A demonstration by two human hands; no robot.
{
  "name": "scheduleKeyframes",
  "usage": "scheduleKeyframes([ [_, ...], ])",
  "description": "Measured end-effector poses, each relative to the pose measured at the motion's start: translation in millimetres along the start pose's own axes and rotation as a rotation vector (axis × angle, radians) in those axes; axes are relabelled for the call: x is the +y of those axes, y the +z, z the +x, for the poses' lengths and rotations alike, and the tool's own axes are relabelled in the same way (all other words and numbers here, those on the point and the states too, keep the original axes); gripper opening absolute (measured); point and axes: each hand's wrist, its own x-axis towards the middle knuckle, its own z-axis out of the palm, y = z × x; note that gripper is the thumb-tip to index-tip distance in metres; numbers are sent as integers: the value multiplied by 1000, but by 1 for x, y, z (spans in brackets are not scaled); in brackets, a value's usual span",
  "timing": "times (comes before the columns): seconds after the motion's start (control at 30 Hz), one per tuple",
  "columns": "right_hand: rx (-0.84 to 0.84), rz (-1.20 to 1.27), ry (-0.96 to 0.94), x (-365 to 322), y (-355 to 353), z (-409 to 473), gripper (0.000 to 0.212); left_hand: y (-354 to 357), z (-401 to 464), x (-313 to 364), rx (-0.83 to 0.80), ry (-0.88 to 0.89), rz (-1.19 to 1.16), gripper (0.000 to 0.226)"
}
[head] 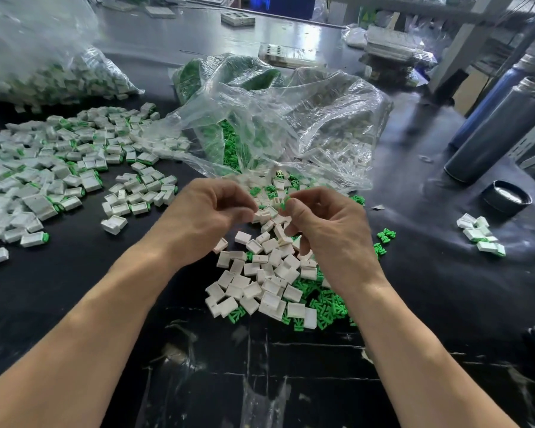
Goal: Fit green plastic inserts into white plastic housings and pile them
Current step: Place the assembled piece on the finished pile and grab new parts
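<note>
Right under the fingers sits the loose stock of white housings [261, 273] and green inserts [328, 307], handy for quick grabbing. Above it, the left hand [204, 217] pinches a white housing [261, 215] at its fingertips while the right hand [325, 230] pinches a green insert [284, 204] just beside it, lined up to push in, I'd guess. Off beyond the left fingers lies the finished pile [53, 168]; past both hands, clear supply bags [278, 118].

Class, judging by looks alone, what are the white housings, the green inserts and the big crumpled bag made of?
White housings: probably moulded plastic, matte, with crisp uniform edges. Green inserts: plastic too, evenly bright green. Crumpled bag: thin clear plastic film, glossy, creased and see-through.
</note>
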Motion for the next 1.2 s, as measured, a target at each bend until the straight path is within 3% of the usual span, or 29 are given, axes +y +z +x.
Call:
scheduleKeyframes([
  [0.13, 51, 26, -13, 1, 0, 1, 5, -7, 1, -7, -72, -119, 332, 19],
  [0.37, 76, 15, -8, 3, 2, 3, 16, 2, 2, -11, -87, -62, 400, 13],
  [0.43, 74, 49, -6, 3, 1, 4, 16, 1, 2, -11, -61, -58, 314, 9],
  [0.57, 10, 146, -30, 3, 0, 3, 14, 2, 0, 0, -31, -13, -167, 10],
  [0.67, -33, 205, -45, 2, 0, 4, 10, 6, -3, 8, -61, 20, -374, 18],
  [1.2, 1, 137, -161, 7, 2, 4, 5, 10, -4, 12, -81, 23, -464, 26],
])
